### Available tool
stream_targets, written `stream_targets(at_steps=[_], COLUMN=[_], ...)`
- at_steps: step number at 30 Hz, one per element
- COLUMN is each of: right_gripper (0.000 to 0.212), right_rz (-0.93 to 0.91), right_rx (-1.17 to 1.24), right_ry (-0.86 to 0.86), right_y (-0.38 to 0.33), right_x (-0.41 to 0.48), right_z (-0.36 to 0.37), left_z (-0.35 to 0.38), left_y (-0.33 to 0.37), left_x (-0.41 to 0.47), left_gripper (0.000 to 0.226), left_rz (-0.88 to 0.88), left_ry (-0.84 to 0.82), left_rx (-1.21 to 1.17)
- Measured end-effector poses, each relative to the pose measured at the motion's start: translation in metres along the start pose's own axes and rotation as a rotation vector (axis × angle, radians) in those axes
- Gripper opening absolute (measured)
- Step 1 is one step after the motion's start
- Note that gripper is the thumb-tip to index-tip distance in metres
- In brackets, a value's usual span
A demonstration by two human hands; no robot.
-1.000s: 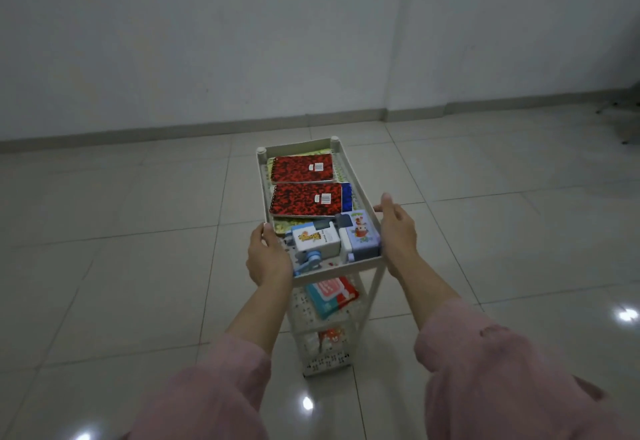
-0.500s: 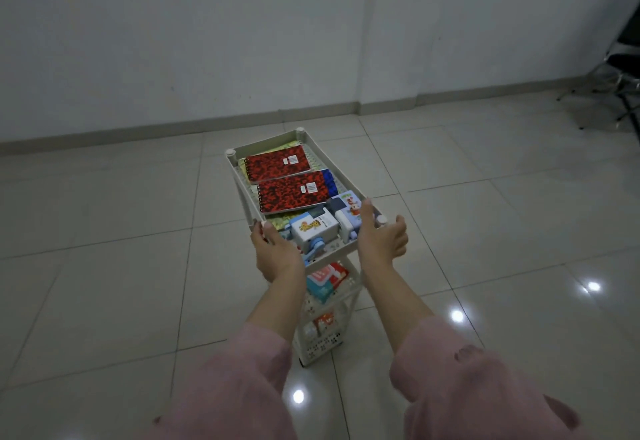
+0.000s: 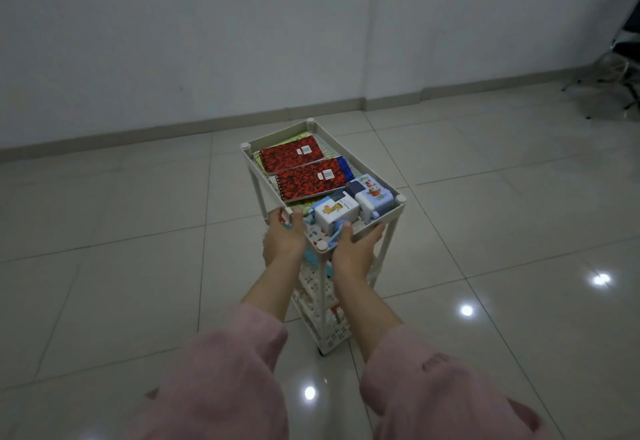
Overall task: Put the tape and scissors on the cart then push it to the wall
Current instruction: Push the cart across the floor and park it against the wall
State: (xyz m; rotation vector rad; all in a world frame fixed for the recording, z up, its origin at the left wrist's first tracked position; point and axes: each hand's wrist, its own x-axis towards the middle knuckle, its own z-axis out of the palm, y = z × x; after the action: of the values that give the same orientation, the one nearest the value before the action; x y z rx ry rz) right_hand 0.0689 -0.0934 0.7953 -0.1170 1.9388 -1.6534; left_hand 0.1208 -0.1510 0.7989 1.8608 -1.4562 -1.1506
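Note:
A white tiered cart (image 3: 394, 209) stands on the tiled floor, turned at an angle, its far end toward the wall (image 3: 173, 41). Its top tray holds two red notebooks (image 3: 304, 169), a white tape dispenser (image 3: 336, 214) and a second white and blue box (image 3: 374, 197). Blue scissor handles (image 3: 337, 232) poke out at the near rim. My left hand (image 3: 284, 239) grips the near left rim of the tray. My right hand (image 3: 356, 249) holds the near edge, fingers along the rim.
A grey skirting runs along the wall base (image 3: 138, 131) a tile or so beyond the cart. A black chair with metal legs (image 3: 620, 59) stands at the far right. Lower cart shelves (image 3: 329, 304) hold more small items. Ceiling lights reflect on the tiles.
The cart has swung so it points up and to the left and has rolled closer to the wall. My right hand shifted from the side rail to the near edge.

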Motion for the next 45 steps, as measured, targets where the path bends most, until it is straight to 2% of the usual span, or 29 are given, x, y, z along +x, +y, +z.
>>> stream_targets(at_steps=[2, 4, 6, 7, 10, 15, 18, 24, 29, 32, 35, 37, 40, 43, 45], right_gripper=[0.066, 0.063, 0.058, 0.056, 0.054, 0.044, 0.031, 0.033, 0.033, 0.035, 0.033, 0.035, 0.045, 0.052, 0.058], right_rz=[-0.006, -0.013, -0.037, -0.049, -0.064, -0.106, -0.075, -0.062, -0.042, -0.052, -0.028, -0.023, -0.086, -0.181, -0.196], right_rx=[0.001, -0.001, 0.002, 0.007, -0.007, -0.047, -0.067, -0.084, -0.103, -0.219, -0.289, -0.309, -0.411, -0.497, -0.534], right_ry=[0.007, 0.004, -0.012, -0.028, -0.059, -0.082, -0.099, -0.144, -0.144, -0.095, -0.031, -0.012, -0.007, 0.023, 0.024], right_y=[0.001, 0.0, -0.002, -0.005, -0.012, -0.023, -0.035, -0.065, -0.079, -0.081, -0.086, -0.085, -0.079, -0.075, -0.076], right_x=[0.001, 0.005, 0.011, 0.014, 0.033, 0.074, 0.103, 0.169, 0.202, 0.206, 0.202, 0.202, 0.2, 0.198, 0.2], right_z=[0.001, 0.001, -0.004, -0.006, -0.014, -0.021, -0.024, -0.03, -0.03, -0.022, -0.016, -0.015, -0.015, -0.014, -0.012], left_z=[-0.012, -0.018, -0.018, -0.017, -0.01, 0.01, 0.027, 0.066, 0.074, 0.056, 0.029, 0.019, 0.016, 0.009, 0.007], left_y=[-0.003, -0.003, -0.003, -0.004, -0.01, -0.003, 0.009, 0.032, 0.059, 0.075, 0.089, 0.094, 0.096, 0.094, 0.088], left_x=[0.007, 0.015, 0.024, 0.028, 0.032, 0.029, 0.036, 0.049, 0.069, 0.095, 0.129, 0.149, 0.173, 0.197, 0.21], left_gripper=[0.057, 0.065, 0.066, 0.066, 0.069, 0.101, 0.098, 0.066, 0.067, 0.061, 0.046, 0.047, 0.058, 0.069, 0.069], left_rz=[0.148, 0.397, 0.622, 0.679, 0.749, 0.931, 1.005, 1.017, 1.045, 0.864, 0.628, 0.444, 0.26, 0.264, 0.288], left_ry=[-0.003, -0.027, -0.116, -0.167, -0.199, -0.111, -0.126, -0.051, 0.001, 0.16, 0.286, 0.258, 0.105, 0.027, -0.019], left_rx=[0.138, 0.284, 0.531, 0.61, 0.675, 0.801, 0.833, 0.875, 0.662, 0.561, 0.586, 0.611, 0.66, 0.738, 0.69])
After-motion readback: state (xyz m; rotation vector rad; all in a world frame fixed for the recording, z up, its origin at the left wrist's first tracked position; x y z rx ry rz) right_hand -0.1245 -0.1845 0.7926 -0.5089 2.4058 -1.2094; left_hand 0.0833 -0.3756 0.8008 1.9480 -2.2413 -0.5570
